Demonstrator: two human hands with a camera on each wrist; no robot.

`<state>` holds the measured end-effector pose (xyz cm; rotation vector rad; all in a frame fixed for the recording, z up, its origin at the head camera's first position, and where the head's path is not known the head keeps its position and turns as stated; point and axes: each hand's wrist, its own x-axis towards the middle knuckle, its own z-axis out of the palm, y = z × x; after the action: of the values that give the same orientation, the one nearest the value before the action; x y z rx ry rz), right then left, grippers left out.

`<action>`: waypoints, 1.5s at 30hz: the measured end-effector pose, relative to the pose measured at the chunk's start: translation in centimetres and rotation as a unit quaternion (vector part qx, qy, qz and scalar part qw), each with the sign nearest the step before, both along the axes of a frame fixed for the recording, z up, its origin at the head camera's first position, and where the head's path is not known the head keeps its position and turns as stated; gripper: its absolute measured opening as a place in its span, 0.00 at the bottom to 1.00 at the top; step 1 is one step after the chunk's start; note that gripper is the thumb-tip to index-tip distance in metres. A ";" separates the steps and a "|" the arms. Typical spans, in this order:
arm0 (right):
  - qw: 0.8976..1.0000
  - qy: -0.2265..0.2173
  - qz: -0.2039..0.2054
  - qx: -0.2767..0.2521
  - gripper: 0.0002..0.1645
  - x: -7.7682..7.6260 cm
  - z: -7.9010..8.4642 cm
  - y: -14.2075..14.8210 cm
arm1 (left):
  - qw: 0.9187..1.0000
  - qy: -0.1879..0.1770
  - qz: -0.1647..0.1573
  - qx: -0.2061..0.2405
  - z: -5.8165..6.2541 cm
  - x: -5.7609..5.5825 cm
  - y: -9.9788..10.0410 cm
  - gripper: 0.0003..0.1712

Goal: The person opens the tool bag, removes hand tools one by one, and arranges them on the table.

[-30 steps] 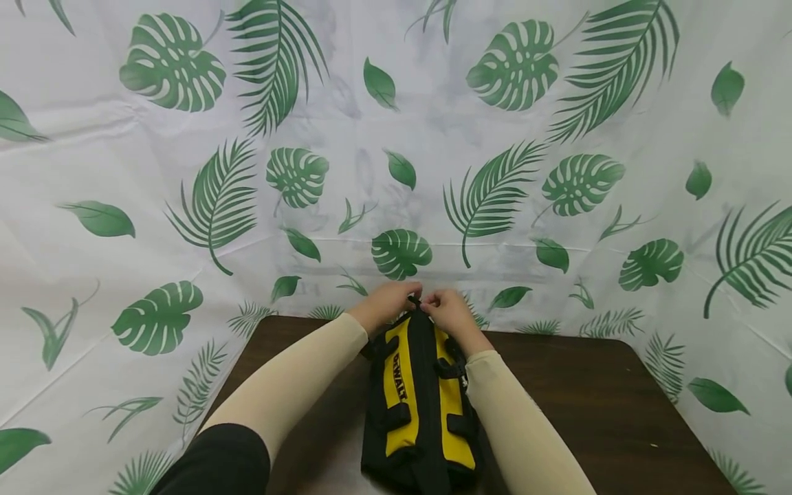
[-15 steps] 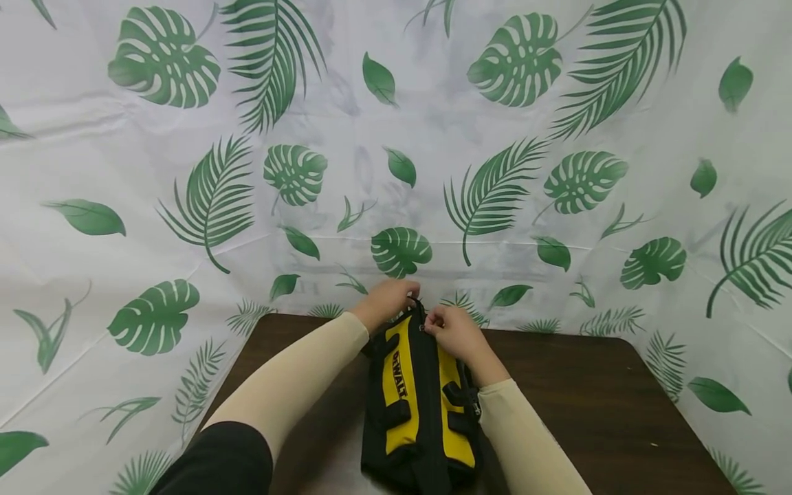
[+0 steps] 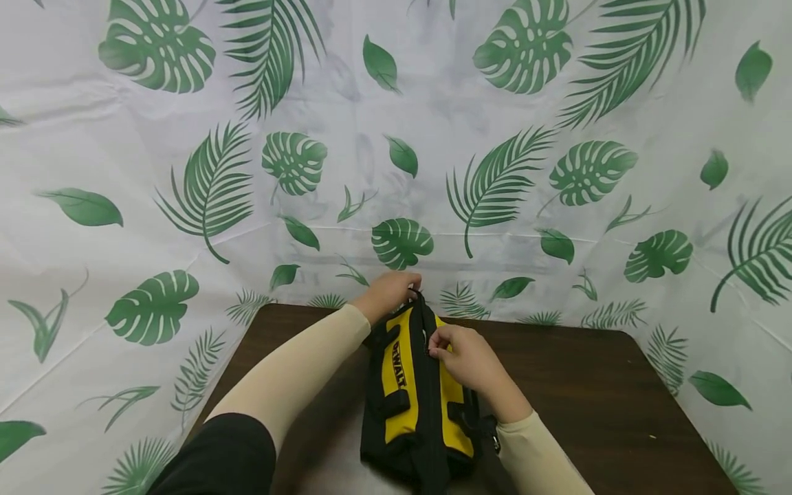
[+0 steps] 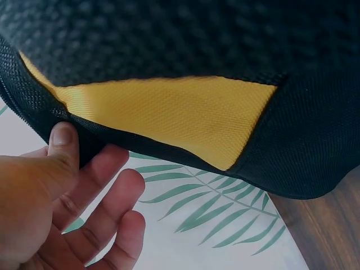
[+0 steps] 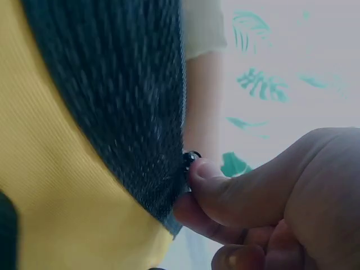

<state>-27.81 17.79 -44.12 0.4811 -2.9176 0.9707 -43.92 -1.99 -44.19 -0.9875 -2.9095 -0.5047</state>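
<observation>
A black and yellow DeWalt tool bag (image 3: 429, 405) lies lengthwise on the table, its top seam running away from me. At the far end my left hand (image 3: 391, 290) pinches the bag's black fabric end between thumb and index finger. Its other fingers are loosely bent in the left wrist view. My right hand (image 3: 467, 354) is nearer to me along the top seam. In the right wrist view its thumb and curled index finger pinch the small dark zipper pull (image 5: 190, 160), partly hidden by the thumb. A short opening shows in the seam between the hands.
The dark brown table (image 3: 569, 385) extends on both sides of the bag. A black strap with a metal clip (image 3: 496, 440) hangs by the right forearm. A white cloth with green leaves (image 3: 346, 172) stands close behind the table's far edge.
My right hand has moved from the far end towards me along the seam with the zipper pull, and the seam has parted behind it. The left hand stays at the far end.
</observation>
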 end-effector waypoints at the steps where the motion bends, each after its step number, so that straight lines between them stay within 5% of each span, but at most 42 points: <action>1: 1.000 -0.004 0.002 -0.002 0.10 0.5 0.1 0.0 | 1.000 0.000 -0.001 0.003 0.0 0.0 0.0 0.05; 9: 0.999 -0.010 0.034 0.007 0.11 3.7 0.5 0.5 | 1.000 0.009 0.003 0.030 -0.1 0.3 0.1 0.06; 14: 0.994 -0.032 0.100 -0.005 0.11 6.0 0.7 0.8 | 0.999 0.007 0.006 0.042 -0.4 0.4 0.0 0.06; 22: 0.979 -0.083 0.184 -0.030 0.09 9.0 0.6 1.0 | 0.998 -0.001 0.008 0.064 -0.8 0.3 0.1 0.07; 30: 0.951 -0.098 0.291 0.028 0.08 12.2 1.4 0.9 | 0.998 0.005 0.023 0.050 -1.2 0.4 0.3 0.07; 35: 0.931 -0.090 0.349 0.066 0.06 12.7 2.5 0.9 | 0.998 0.008 0.030 0.049 -1.5 0.3 0.1 0.07; 40: 0.929 -0.098 0.355 0.038 0.03 12.0 3.0 1.1 | 0.998 0.027 0.033 0.049 -1.9 0.6 -0.2 0.07; 45: 0.938 -0.149 0.311 0.046 0.11 11.2 3.0 0.8 | 0.997 0.031 0.035 0.068 -1.4 2.0 -0.5 0.14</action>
<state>-16.65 18.57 -41.11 1.4463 -3.1392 1.0272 -41.96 -2.49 -45.56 -0.8646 -2.8012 -0.6456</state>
